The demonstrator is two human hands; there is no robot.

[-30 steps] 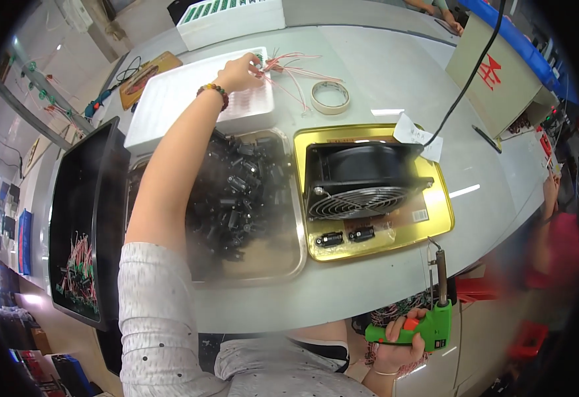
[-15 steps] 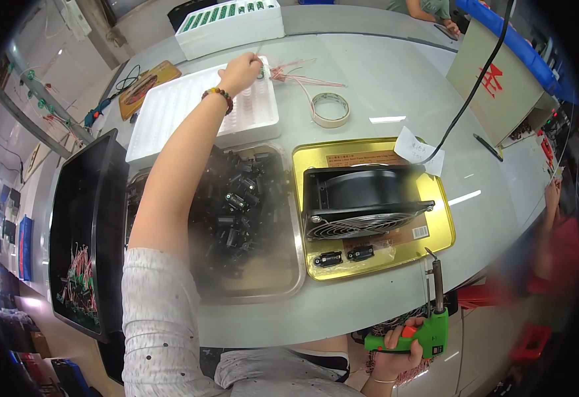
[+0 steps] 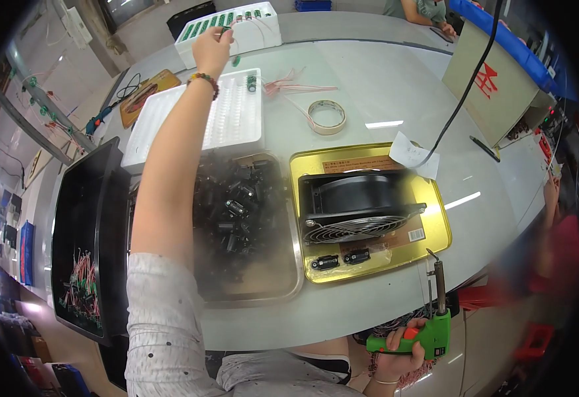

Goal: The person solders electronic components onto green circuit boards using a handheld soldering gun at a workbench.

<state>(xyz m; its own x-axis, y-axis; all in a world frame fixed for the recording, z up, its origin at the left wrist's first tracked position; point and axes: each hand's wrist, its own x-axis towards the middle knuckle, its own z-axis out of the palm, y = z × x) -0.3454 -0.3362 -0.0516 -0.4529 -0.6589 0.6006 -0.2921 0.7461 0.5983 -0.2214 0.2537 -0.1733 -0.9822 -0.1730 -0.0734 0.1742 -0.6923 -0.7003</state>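
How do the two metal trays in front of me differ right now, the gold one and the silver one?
The gold tray holds one black fan and two small black parts; the silver tray holds a loose heap of small black parts. The gold tray lies to the right, uncovered; the left forearm crosses over the silver tray's left side. Both are shallow rimmed metal trays lying side by side on the grey table.

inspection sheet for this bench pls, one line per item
Surface: pale table.
Job's things: green part pinched in left hand over far white tray; soldering gun in right hand.
Clutter: near white tray, steel tray of black parts, gold tray with fan, tape roll.
Grippers: both hands closed on their items.
Cables: black cord, thin wires.
Surroundings: another person's arm.
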